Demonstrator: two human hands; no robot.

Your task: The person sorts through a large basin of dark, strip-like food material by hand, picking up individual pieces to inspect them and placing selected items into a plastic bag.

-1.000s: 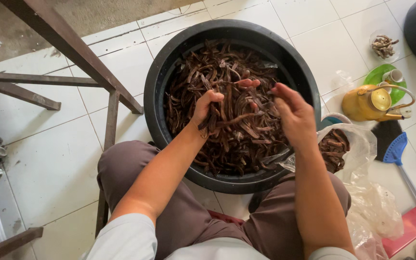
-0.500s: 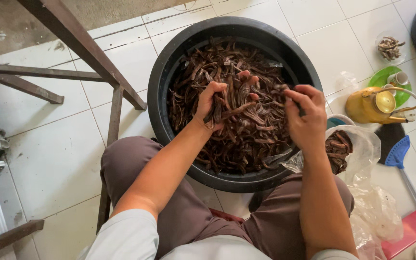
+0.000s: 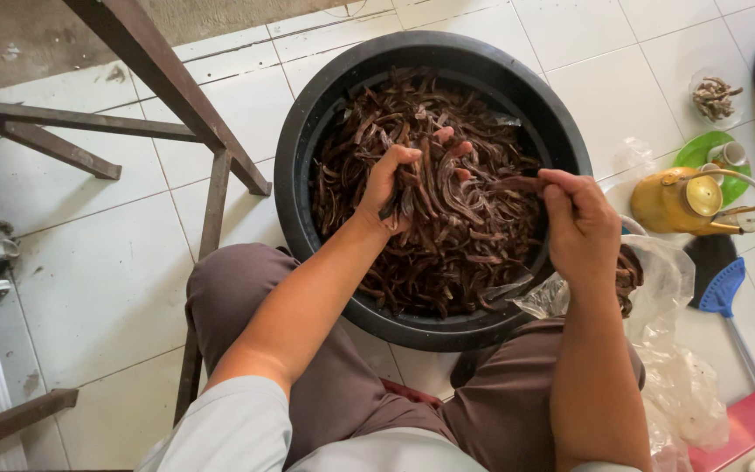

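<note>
Shifted slightly rightward since half a second ago: right hand, fingers pinching one dark pod strip. Left hand clenched around a bundle of brown pods, centre frame, inside black basin. Yellow kettle at right edge.

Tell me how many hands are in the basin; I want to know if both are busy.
2. The left hand grips a bunch of brown strips at the middle of the black basin; the right hand pinches one strip at its right side.
</note>
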